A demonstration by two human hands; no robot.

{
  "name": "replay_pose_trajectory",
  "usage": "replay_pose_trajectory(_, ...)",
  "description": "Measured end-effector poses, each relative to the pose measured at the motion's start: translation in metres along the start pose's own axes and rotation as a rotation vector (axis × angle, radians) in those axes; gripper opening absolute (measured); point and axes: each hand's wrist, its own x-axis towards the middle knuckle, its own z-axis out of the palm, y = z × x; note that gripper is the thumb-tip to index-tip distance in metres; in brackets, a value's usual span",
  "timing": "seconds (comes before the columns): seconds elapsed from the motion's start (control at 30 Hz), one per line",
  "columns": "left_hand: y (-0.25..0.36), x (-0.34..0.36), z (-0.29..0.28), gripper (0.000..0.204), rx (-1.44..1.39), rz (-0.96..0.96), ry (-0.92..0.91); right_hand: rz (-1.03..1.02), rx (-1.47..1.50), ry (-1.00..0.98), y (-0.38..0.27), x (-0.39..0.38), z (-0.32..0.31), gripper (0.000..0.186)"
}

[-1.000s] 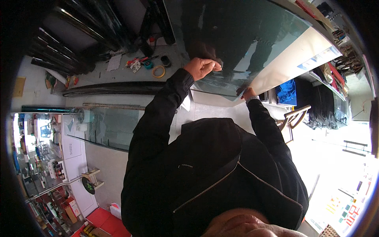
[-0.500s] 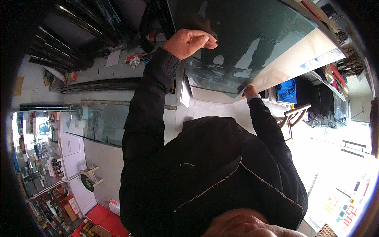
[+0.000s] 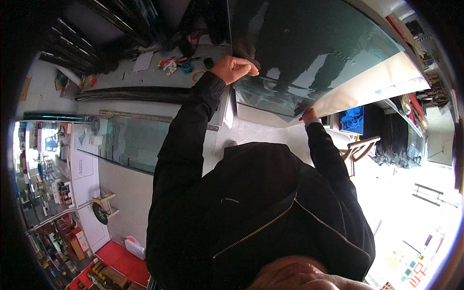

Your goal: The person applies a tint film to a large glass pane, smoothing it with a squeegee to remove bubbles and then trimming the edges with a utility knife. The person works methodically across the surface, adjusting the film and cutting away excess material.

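Observation:
A large dark, glossy sheet (image 3: pixel 319 43) lies on a pale board (image 3: pixel 369 82) at the top. My left hand (image 3: pixel 233 71) is closed with curled fingertips at the sheet's left part; what they hold, if anything, is hidden. My right hand (image 3: pixel 307 116), smaller in view, grips the sheet's near edge toward its right, where the clear-looking border curls slightly.
Dark rolls (image 3: pixel 111 19) stand at upper left above a grey bench (image 3: pixel 111 75) holding tape and small tools. A glass-topped counter (image 3: pixel 121 145) is left. A wooden chair (image 3: pixel 357 147) and blue cloth (image 3: pixel 351 118) are right. Shelving (image 3: pixel 43 169) lines the far left.
My left hand rose up and left half a second ago and has since come down and right, staying closed. My right hand remains at the sheet's edge. The view has shifted slightly.

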Motion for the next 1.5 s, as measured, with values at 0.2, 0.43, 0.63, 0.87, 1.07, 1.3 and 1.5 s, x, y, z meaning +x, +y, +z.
replay_pose_trajectory(0.2,0.009,-0.014,-0.001,0.025,0.384,-0.195,0.013,-0.266,-0.628,0.017,-0.010,-0.013,-0.002,0.018)
replay_pose_trajectory(0.43,0.151,-0.024,-0.066,0.030,0.316,0.344,0.014,0.043,-0.124,0.038,-0.033,-0.019,0.008,0.017)
replay_pose_trajectory(0.63,0.145,0.024,-0.019,0.031,0.356,0.336,-0.102,0.097,0.206,0.101,-0.033,-0.015,0.012,0.023)
replay_pose_trajectory(0.87,0.066,0.024,0.006,0.026,0.126,0.177,-0.036,0.084,-0.391,0.049,-0.014,-0.014,0.008,0.026)
replay_pose_trajectory(1.07,0.039,0.008,0.010,0.025,0.159,0.007,-0.035,0.101,-0.405,0.087,0.018,0.012,0.007,0.023)
replay_pose_trajectory(1.3,0.129,0.055,0.062,0.027,0.212,0.262,-0.092,0.125,-0.320,0.034,0.021,0.015,0.015,0.021)
replay_pose_trajectory(1.5,0.159,0.107,0.104,0.038,0.068,0.355,-0.222,0.009,-0.314,0.251,-0.017,-0.014,0.041,0.022)
